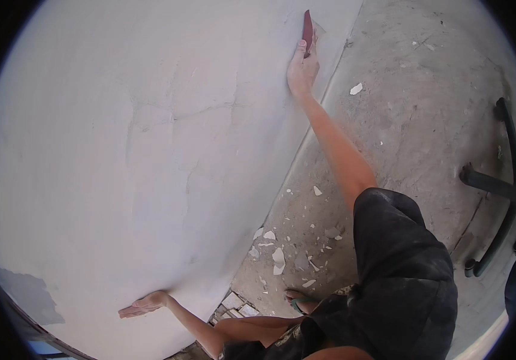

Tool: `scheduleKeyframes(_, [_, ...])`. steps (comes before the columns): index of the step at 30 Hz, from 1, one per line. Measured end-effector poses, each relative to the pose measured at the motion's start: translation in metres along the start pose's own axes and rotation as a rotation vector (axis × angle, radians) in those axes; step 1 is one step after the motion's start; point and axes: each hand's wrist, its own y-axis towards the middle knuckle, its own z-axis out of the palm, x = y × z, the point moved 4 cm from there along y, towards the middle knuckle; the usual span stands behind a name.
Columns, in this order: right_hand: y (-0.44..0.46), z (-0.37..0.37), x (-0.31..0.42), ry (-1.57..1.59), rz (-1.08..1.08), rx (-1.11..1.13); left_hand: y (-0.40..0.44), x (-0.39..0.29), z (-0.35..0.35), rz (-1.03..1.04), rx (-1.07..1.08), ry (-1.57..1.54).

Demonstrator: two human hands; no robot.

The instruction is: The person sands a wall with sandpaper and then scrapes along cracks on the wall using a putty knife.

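My right hand (pixel 303 73) grips a dark red tool (pixel 307 27); my left hand (pixel 150 302) lies open, seemingly empty — wall (pixel 78 168) mostly white, cracks (pixel 210 110) and gray patch (pixel 27 294) visibly unfinished.

Right sleeve: loose, charcoal-black cloth sleeve (pixel 399 240), wide hem near the elbow, well back from the fingers of the bare right hand (pixel 303 71)
Left sleeve: black cloth sleeve (pixel 243 350), far behind the fingers of the bare left hand (pixel 148 303)
Marks: pale, dusty smudges on the black cloth
Pattern: tan-and-dark patterned fabric (pixel 288 338)
Footwear: green-strapped sandal (pixel 297 305)
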Motion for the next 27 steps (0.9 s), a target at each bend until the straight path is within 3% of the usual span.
scheduleKeyframes(2, [-0.081,0.033,0.062,-0.003,-0.657,0.166,0.002,0.001,-0.001,0.011,-0.001,0.005])
scheduleKeyframes(5, [-0.135,0.034,0.076,0.0,-1.161,0.921,0.0,0.0,0.0,0.008,0.004,0.011])
scheduleKeyframes(7, [-0.064,0.017,0.057,-0.131,-1.088,0.591,0.002,0.002,0.0,0.009,-0.003,0.007])
scheduleKeyframes(8, [-0.025,0.005,0.044,-0.163,-0.949,0.386,0.001,0.002,-0.001,0.011,-0.002,0.016])
scheduleKeyframes(10, [0.032,-0.01,0.002,-0.132,-0.347,0.13,-0.002,0.003,-0.001,-0.002,0.007,0.021])
scheduleKeyframes(11, [0.036,-0.011,-0.007,-0.104,-0.132,0.044,-0.003,0.003,-0.001,-0.006,0.008,0.021])
scheduleKeyframes(12, [0.025,-0.005,-0.005,-0.097,-0.073,0.0,-0.002,0.004,-0.001,-0.01,0.007,0.018])
scheduleKeyframes(13, [-0.002,0.006,0.011,-0.111,-0.208,0.0,-0.001,0.003,-0.001,-0.009,-0.002,0.015])
scheduleKeyframes(14, [-0.047,0.019,0.037,-0.131,-0.493,0.088,0.0,0.002,-0.002,-0.005,-0.007,0.012])
scheduleKeyframes(16, [-0.12,0.034,0.071,-0.151,-0.991,0.413,-0.002,0.003,-0.002,-0.008,-0.005,0.012])
scheduleKeyframes(18, [-0.122,0.029,0.068,-0.092,-1.27,0.866,-0.003,0.003,-0.002,-0.003,0.001,0.014])
scheduleKeyframes(20, [-0.08,0.014,0.057,-0.12,-1.316,0.897,-0.002,0.003,-0.001,0.007,-0.001,0.015])
scheduleKeyframes(21, [-0.032,0.006,0.048,-0.186,-1.227,0.704,-0.002,0.004,-0.002,0.01,-0.004,0.011])
scheduleKeyframes(22, [0.014,-0.004,0.036,-0.217,-1.077,0.422,0.0,0.005,-0.003,0.011,0.005,0.017])
scheduleKeyframes(23, [0.05,-0.013,0.013,-0.22,-0.718,0.214,-0.002,0.005,-0.004,0.007,0.002,0.017])
scheduleKeyframes(26, [0.048,-0.008,-0.001,-0.12,-0.185,-0.001,-0.005,0.004,-0.001,0.001,0.009,0.013])
scheduleKeyframes(27, [0.015,0.006,0.017,-0.118,-0.415,0.075,-0.003,0.005,-0.003,0.002,0.005,0.015])
